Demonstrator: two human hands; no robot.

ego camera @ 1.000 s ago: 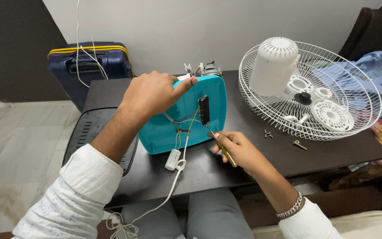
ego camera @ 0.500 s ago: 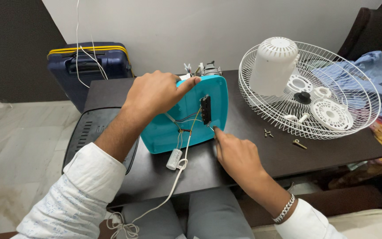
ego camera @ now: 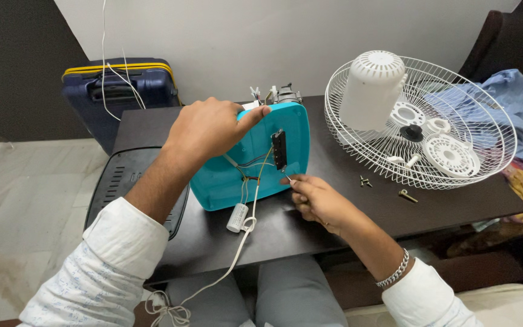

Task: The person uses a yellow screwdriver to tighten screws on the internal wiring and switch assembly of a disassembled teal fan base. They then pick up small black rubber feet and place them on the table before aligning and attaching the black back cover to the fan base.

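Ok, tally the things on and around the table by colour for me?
White: 3, fan grille, motor cover, capacitor.
Teal: 1, fan base under the left hand.
Blue: 2, suitcase, cloth.
Total: 6.

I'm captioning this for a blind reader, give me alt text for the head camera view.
A person's left hand steadies a turquoise fan base tipped up on a dark table, while the right hand pinches a thin tool at its black switch block. A white wire fan guard with loose parts lies to the right.

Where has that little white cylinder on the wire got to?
The white cylinder lies on the dark table, just below the turquoise housing, left of the right hand.
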